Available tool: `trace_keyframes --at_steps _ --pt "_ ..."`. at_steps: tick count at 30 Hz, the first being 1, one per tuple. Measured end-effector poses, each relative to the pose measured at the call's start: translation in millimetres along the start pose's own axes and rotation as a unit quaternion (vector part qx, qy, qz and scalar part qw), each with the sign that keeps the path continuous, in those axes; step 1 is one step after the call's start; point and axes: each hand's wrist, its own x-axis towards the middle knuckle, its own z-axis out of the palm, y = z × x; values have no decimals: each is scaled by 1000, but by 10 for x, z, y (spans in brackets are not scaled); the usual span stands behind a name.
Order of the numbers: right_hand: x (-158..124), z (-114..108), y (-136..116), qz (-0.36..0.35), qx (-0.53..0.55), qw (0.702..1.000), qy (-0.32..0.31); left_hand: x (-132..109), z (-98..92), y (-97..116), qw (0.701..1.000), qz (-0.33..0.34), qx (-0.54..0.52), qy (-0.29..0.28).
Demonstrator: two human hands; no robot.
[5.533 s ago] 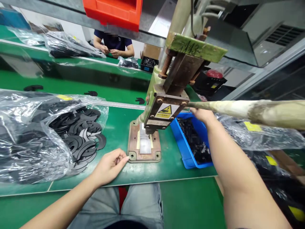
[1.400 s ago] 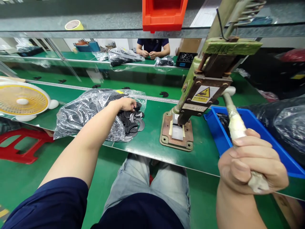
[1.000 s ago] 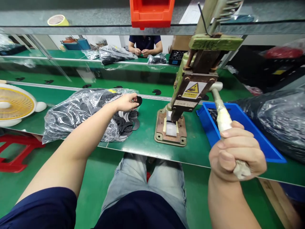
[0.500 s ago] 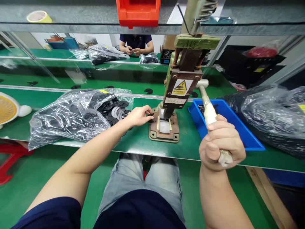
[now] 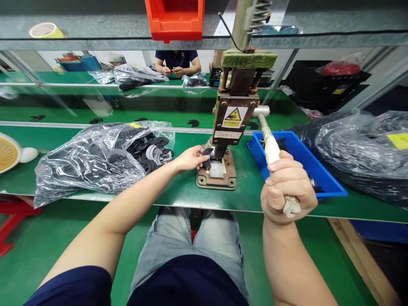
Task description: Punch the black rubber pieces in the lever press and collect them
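Note:
A hand-operated press (image 5: 234,106) stands on the bench in front of me, with a yellow warning label on its ram. My right hand (image 5: 288,187) is wrapped round its lever (image 5: 270,146), gripping the taped end. My left hand (image 5: 190,159) pinches a curved black piece (image 5: 207,158) at the left of the press base (image 5: 216,182), beside the ram's lower end. A small pale block (image 5: 216,169) sits on that base. Left of my hand lies an open clear plastic bag (image 5: 86,161) filled with similar black and grey curved pieces (image 5: 154,154).
A blue tray (image 5: 321,180) with dark pieces stands right of the press, and a large plastic bag (image 5: 353,148) lies beyond it. An orange bin (image 5: 175,32) hangs above. Across the bench a person (image 5: 177,63) handles something small. A yellow-and-white fan-like object (image 5: 9,153) sits far left.
The black piece in my left hand has turned and now shows more of its curved face near the ram. My right hand stays on the lever. The whole view has shifted slightly.

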Motion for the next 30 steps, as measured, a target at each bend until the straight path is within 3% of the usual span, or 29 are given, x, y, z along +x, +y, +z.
trace_keyframes --at_steps 8,13,23,26,30 --pt "3 4 14 -7 0 1000 0 197 116 53 995 -72 -7 -74" --pt "1 6 3 -1 -1 1000 -1 253 128 156 992 -92 22 -81" --pt "-11 10 19 -9 4 1000 6 356 197 329 972 -194 113 -76" --pt "0 -8 20 -14 1 1000 -4 283 242 357 976 -182 101 -63" --pt "14 -21 10 -11 -4 1000 -8 113 149 355 988 -122 -29 -87"
